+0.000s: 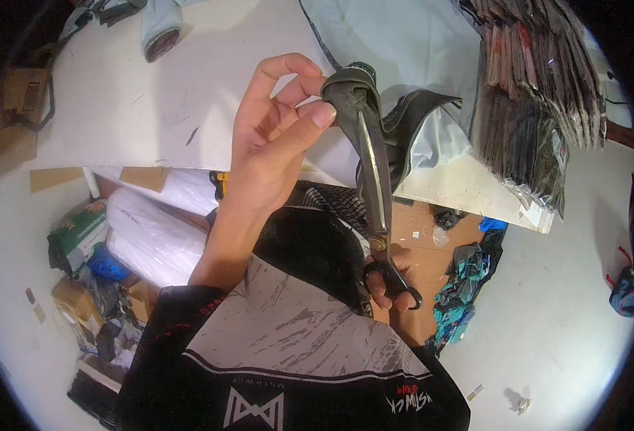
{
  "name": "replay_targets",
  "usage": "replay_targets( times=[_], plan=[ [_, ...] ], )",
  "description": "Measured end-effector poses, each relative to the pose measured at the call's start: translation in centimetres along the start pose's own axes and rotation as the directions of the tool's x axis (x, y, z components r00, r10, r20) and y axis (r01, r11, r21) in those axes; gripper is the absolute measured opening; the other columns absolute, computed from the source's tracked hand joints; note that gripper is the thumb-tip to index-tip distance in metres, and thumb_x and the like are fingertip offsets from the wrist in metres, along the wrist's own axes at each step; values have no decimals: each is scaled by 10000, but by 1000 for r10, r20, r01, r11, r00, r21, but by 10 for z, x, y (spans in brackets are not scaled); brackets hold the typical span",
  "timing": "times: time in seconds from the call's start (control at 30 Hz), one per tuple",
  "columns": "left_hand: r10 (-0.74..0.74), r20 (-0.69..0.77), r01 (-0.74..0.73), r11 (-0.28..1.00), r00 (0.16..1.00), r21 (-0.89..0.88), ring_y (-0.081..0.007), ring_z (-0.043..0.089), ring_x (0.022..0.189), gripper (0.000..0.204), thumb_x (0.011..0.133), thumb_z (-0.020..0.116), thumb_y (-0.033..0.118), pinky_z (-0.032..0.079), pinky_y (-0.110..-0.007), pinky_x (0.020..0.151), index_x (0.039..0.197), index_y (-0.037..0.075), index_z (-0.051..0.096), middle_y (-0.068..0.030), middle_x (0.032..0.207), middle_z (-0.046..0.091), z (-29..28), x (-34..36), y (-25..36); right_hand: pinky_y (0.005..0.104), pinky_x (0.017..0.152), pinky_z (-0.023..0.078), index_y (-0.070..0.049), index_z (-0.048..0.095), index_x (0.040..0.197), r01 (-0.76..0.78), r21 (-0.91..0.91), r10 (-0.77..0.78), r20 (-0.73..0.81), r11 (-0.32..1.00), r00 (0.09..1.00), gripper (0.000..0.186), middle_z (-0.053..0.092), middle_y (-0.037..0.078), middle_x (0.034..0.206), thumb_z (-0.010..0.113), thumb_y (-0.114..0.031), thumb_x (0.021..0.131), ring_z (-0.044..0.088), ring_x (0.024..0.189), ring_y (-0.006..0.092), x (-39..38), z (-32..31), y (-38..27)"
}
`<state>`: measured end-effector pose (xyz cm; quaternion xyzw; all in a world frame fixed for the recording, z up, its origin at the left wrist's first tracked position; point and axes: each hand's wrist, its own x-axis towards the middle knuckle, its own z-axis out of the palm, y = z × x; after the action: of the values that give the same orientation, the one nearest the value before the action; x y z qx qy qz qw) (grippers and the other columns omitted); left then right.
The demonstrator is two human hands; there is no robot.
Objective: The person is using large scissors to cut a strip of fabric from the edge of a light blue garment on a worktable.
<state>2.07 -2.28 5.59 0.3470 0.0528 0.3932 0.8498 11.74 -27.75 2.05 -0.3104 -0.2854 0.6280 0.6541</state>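
My left hand point(274, 144) pinches a dark olive fabric piece point(349, 88) between thumb and fingers near the table's front edge. The piece folds over toward the right, with a pale lining beside it. In my right hand point(392, 284), lower down, are long metal scissors point(374, 201), fingers through the black handles, blades pointing up with their tip at the folded fabric. Whether they are cutting into it, I cannot tell. Below my hands is black and grey printed cloth point(274, 316); whether it is worn or loose is unclear.
On the white table point(116, 93) lie pale fabric pieces point(403, 36) at the back and stacks of bagged flat items point(518, 86) at the right. Below are white wrapped bundles point(152, 237), cardboard boxes point(80, 309) at left, and teal and dark scraps point(461, 287) on the floor at right.
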Motion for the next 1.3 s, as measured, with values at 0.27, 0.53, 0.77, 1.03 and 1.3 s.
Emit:
replay_targets(
  times=[0.27,0.53,0.77,1.03,1.3],
  plan=[
    [22,1,-22,1000,1000,-16,-159,615,1017,377,902,599,-62,447,-302,923,1234,38,453,-95,1116,610,0,1,-1,190,406,414,22,560,764,-11,85,13,-24,996,1000,541,556,48,620,840,-441,758,559,430,101,-5,-3,3],
    [23,6,-23,999,1000,-32,-154,610,1009,357,898,588,-85,445,-293,916,1206,36,454,-100,1117,595,0,0,-2,201,350,349,-45,539,662,-20,54,30,-200,998,979,590,523,-2,510,823,-558,724,492,345,84,2,17,-4],
    [32,-6,-33,999,999,-22,-157,604,1024,350,898,591,-82,444,-292,918,1198,35,454,-107,1128,597,0,0,-3,195,354,342,-43,544,681,-74,96,92,-206,993,974,550,533,13,517,831,-507,742,503,364,86,-5,12,-8],
    [35,11,-35,999,999,-25,-161,597,1054,349,897,596,-76,435,-294,936,1193,38,450,-107,1146,594,1,-1,-3,215,420,451,28,557,840,-77,138,73,36,987,997,551,555,62,678,840,-437,756,537,438,127,-6,-6,0],
    [28,19,-27,999,999,-28,-157,590,1058,351,894,597,-77,423,-295,947,1191,39,450,-103,1145,588,0,-2,-3,207,417,437,12,563,810,-88,125,80,73,988,994,524,550,46,641,839,-431,759,530,429,115,1,-6,1]
  ],
)
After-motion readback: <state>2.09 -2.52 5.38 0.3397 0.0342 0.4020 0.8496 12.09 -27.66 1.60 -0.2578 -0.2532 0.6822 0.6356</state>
